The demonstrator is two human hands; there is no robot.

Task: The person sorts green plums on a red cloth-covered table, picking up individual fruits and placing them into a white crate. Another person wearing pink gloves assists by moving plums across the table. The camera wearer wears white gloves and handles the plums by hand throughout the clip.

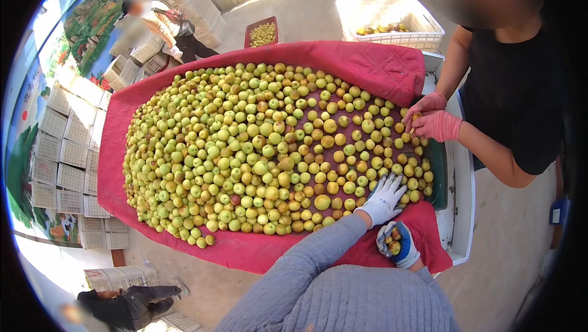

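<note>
My left hand (382,201), in a white knit glove, lies palm down with its fingers on small apple-like fruits at the near right of a large heap. My right hand (406,255), in a white and blue coated glove, is palm up close to my body. Its fingers curl around a few reddish-yellow fruits (394,245). Green and yellow fruits (220,162), some with brown or red patches, cover most of a red quilted cloth (376,68). They lie thick at the left and more loosely at the right.
A co-worker's pink-gloved hands (434,120) handle fruit at the right end, by a white-edged frame (461,221). Beyond the cloth stand a white crate (390,40) and a red crate (248,33) with fruit. Stacked crates (71,148) line the left; two other people are there.
</note>
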